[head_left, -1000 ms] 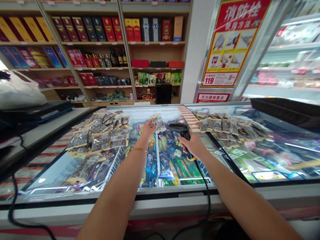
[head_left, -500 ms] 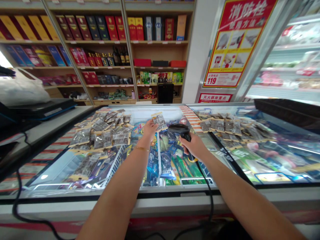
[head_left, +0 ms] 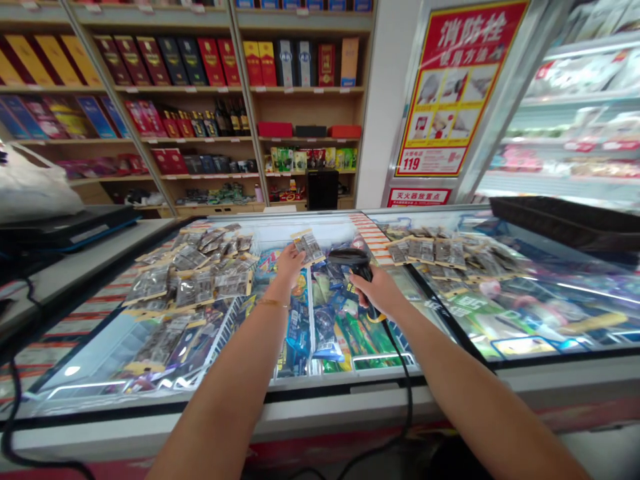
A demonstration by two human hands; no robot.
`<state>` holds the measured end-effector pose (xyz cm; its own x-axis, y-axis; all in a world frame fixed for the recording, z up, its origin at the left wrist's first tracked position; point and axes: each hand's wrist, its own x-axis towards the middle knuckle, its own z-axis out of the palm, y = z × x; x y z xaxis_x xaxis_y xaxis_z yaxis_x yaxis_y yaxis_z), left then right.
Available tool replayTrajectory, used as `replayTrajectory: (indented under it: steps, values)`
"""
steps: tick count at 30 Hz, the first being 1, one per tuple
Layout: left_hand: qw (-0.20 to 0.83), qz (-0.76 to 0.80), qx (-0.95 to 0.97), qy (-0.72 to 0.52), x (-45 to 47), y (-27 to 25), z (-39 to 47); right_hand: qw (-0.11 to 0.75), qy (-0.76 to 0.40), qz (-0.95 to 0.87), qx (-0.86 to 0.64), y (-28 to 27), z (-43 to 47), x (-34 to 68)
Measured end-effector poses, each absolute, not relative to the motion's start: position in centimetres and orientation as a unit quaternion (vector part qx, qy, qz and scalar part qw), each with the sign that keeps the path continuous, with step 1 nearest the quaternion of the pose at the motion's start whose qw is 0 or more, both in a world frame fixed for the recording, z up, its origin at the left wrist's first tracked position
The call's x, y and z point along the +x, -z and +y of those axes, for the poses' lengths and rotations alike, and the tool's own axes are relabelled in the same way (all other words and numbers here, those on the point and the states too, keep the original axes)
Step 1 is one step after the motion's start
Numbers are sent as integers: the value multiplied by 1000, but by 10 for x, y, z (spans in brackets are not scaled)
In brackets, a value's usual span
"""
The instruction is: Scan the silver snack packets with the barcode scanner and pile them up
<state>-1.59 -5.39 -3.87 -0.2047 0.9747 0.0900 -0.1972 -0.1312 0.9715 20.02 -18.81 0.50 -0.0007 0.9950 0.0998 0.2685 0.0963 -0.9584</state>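
Note:
Over the glass top of a chest freezer (head_left: 357, 389), my left hand (head_left: 290, 262) is closed on the edge of a small clear snack packet (head_left: 309, 247) with a pale border. Dark contents show through the packet. My right hand (head_left: 374, 291) wraps round the handle of a black barcode scanner (head_left: 350, 260). The scanner's head points left, toward the packet, with a gap between them. From its handle a black cable (head_left: 407, 373) runs down over the freezer's front edge. Similar packets lie in a pile (head_left: 193, 267) on the left and another pile (head_left: 445, 253) on the right.
Colourful frozen goods (head_left: 295, 327) sit in wire baskets beneath the glass. At left stands a counter with a dark flat device (head_left: 75, 227) and a white plastic bag (head_left: 35, 183). A black tray (head_left: 565, 223) rests at the right. Shelves of boxes (head_left: 215, 60) line the back.
The whole view has shifted slightly, so the scene sits a little further left. Both hands keep their grips, and packet and scanner stay at about the same distance from each other.

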Motion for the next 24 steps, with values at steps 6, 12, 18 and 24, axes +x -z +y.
replayTrajectory:
  steps: [6,12,18,24]
  values:
    - [440,510,404,-619,1,23,-61,521,-448,-511,-517,-17,-185,228]
    - [547,470,412,-557,84,-6,-56,563,-389,-468,-560,-28,-206,320]
    - [639,372,463,-488,230,-29,-47,613,-338,-370,-611,-30,-232,417]
    - [630,373,489,-475,338,-45,-40,632,-305,-344,-624,-31,-247,458]
